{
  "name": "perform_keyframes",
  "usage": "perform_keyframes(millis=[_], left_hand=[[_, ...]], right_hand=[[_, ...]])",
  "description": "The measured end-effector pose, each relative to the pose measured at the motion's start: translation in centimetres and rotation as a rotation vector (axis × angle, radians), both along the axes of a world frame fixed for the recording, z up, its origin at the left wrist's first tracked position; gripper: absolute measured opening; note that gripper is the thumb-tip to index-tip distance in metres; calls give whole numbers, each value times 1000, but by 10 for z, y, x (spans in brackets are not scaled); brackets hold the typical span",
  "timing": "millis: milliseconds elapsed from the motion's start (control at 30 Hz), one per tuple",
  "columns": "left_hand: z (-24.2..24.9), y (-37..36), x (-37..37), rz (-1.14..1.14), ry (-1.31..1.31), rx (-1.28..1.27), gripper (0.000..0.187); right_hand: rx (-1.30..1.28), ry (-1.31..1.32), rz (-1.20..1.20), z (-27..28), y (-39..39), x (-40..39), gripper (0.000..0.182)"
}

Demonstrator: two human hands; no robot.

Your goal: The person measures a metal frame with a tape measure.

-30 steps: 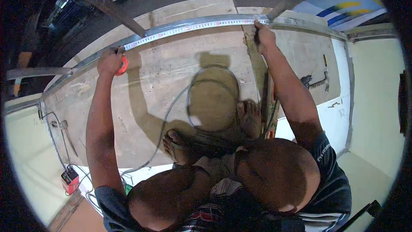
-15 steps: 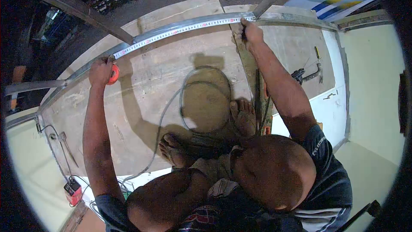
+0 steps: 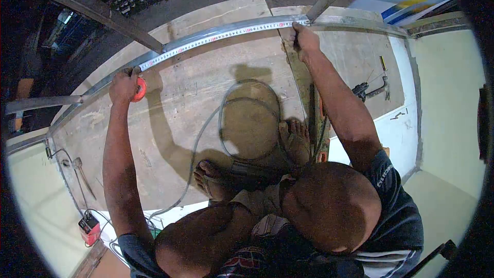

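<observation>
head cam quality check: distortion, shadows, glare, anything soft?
Head view: strong fisheye, so the metal rail and tape measure bow into an arc, with a black vignette at the corners. Hard light from above throws a sharp head-and-arm shadow on the plywood floor. Left hand and right hand look sharp. No strong glare; the top edge is dim and murky.

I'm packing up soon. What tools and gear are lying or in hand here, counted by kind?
Tape measure, held by left hand and right hand: 1
Hammer: 1
Red box: 1
Looped cable: 1
Total: 4
</observation>
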State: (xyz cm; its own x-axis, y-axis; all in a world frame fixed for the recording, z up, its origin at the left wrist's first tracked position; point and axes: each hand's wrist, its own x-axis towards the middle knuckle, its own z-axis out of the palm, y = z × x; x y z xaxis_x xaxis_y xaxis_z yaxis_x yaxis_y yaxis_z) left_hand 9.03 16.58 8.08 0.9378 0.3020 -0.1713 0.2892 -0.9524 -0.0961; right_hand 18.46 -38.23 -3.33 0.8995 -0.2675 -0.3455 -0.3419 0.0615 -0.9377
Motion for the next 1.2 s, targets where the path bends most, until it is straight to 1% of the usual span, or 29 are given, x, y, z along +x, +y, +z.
perform_keyframes(millis=[100, 167, 200, 233, 300, 367, 400, 433, 467, 500, 533, 600, 633, 667, 700, 733, 767, 800, 833, 867, 900, 933, 967, 1000, 1033, 1067, 1100, 1133, 1200], left_hand=[[-7, 3, -1, -18, -19, 60, 58], [-11, 8, 2, -18, 5, 57, 59], [-14, 11, 4, -19, 30, 55, 60], [-20, 17, 4, -17, 29, 56, 60], [-29, 29, 2, -151, -32, 59, 57], [-20, 25, 1, -144, 0, 58, 55], [-18, 22, 1, -147, 28, 47, 53], [-18, 22, 0, -147, 28, 47, 53], [-19, 21, -1, -160, 4, 74, 51], [-21, 20, -1, -175, -21, 101, 50], [-22, 20, 0, -177, -23, 100, 50], [-29, 26, 5, -117, -44, 5, 51], [-37, 33, 6, -122, -46, 2, 51], [-48, 43, 8, -184, 1, 65, 39], [-52, 47, 9, -216, 25, 96, 40], [-56, 51, 10, -249, 48, 127, 47], [-60, 54, 10, -271, 14, 140, 49], [-59, 53, 9, -284, -2, 147, 49], [-58, 52, 8, -296, -18, 154, 50], [-57, 51, 8, -281, -46, 136, 46], [-53, 47, 7, -267, -73, 117, 43], [-40, 34, 6, -272, -70, 117, 43], [-26, 20, 5, -128, -60, -9, 41], [-13, 8, 4, 17, -48, -133, 45], [-7, 2, 2, 11, -46, -133, 45], [-1, -3, 1, 0, -44, -108, 50], [1, -6, 0, -11, -41, -83, 57], [0, -6, 1, -19, -40, -83, 57], [-6, 2, 4, 42, -12, -156, 59]], right_hand=[[-65, -64, 66, -38, -18, 15, 20], [-173, -221, 78, -58, -25, 23, 19], [-210, -273, 81, -54, -23, 23, 19], [-146, -125, -4, -17, -6, 10, 19], [-77, 25, -85, -9, -2, 7, 19], [41, -55, 2, -33, -13, 15, 19], [83, -80, 33, -31, -10, 14, 19], [112, 30, -57, 6, 7, 2, 19], [140, 139, -150, 29, 16, -5, 20], [138, 138, -152, 15, 9, 0, 20], [-35, 85, -66, -13, -2, 10, 27], [-210, 32, 15, -8, -2, 8, 36], [-31, 92, -81, 28, 17, -8, 34], [149, 150, -178, 50, 29, -17, 33], [147, 148, -183, 47, 29, -16, 33], [203, 131, -178, 44, 28, -15, 33], [259, 114, -174, 40, 28, -14, 33], [259, 114, -178, 43, 30, -16, 33], [172, 145, -184, 46, 32, -17, 32], [85, 177, -189, 49, 34, -18, 30], [86, 179, -193, 53, 38, -23, 30], [191, 190, -144, 58, 41, -28, 30], [295, 201, -95, 62, 44, -32, 29], [295, 203, -100, 58, 46, -31, 29], [315, 188, -63, 51, 47, -30, 27], [334, 174, -28, 44, 49, -29, 25], [179, 224, -17, 56, 56, -32, 21], [180, 224, -25, 52, 60, -31, 21], [307, 210, 30, 47, 68, -30, 22]])
